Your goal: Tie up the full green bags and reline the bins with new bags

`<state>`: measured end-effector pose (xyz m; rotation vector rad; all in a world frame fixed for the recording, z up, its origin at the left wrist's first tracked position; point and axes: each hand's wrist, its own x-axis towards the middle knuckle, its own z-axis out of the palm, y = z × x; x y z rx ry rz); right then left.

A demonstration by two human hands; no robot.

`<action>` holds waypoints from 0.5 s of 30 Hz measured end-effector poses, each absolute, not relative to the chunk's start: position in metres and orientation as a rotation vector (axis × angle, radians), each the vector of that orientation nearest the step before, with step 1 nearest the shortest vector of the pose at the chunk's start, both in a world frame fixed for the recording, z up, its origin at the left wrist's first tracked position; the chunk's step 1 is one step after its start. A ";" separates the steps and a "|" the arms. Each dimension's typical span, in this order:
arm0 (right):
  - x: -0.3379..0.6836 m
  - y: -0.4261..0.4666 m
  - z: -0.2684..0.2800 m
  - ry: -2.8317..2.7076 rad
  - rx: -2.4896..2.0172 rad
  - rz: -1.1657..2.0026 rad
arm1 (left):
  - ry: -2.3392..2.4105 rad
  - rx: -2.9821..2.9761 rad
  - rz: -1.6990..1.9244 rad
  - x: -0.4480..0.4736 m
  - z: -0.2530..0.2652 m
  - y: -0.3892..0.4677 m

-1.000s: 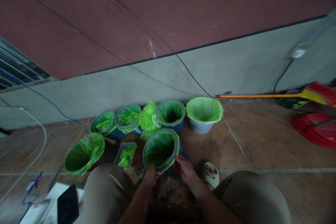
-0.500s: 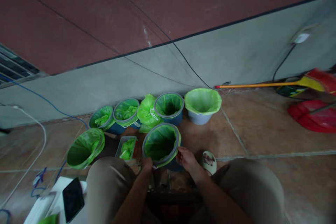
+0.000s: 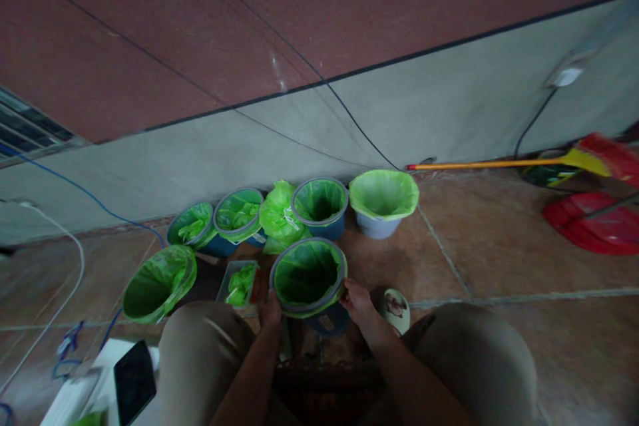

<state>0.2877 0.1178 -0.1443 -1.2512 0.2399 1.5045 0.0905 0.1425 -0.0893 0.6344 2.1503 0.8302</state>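
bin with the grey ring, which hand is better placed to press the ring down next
Right, marginally. The right hand grips the grey ring of the lined bin at its near right edge; the left hand sits lower, beside the rim.

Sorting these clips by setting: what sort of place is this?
Probably a home's utility corner or porch: tiled floor, small blue bins lined with green plastic bags, and a yellow-handled broom against the wall.

A plain utility corner of a home or small workplace: a tiled floor (image 3: 499,239) meets a grey-and-maroon painted wall (image 3: 424,100) strung with loose cables (image 3: 344,113), a broom (image 3: 524,163) and red dustpan (image 3: 594,226) lie nearby, and small bag-lined bins (image 3: 383,203) crowd the floor.
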 end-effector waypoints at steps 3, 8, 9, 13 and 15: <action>0.281 0.115 -0.138 0.196 -1.222 1.525 | 1.985 0.307 0.789 0.109 -0.081 0.129; 0.271 0.109 -0.127 0.139 -1.237 1.629 | 1.790 0.200 0.720 0.132 -0.081 0.112; 0.271 0.109 -0.126 0.137 -1.243 1.644 | 1.812 0.215 0.721 0.132 -0.081 0.112; 0.280 0.115 -0.128 0.158 -1.242 1.625 | 1.939 0.267 0.703 0.120 -0.083 0.117; 0.283 0.117 -0.132 0.158 -1.253 1.607 | 1.969 0.288 0.701 0.113 -0.084 0.119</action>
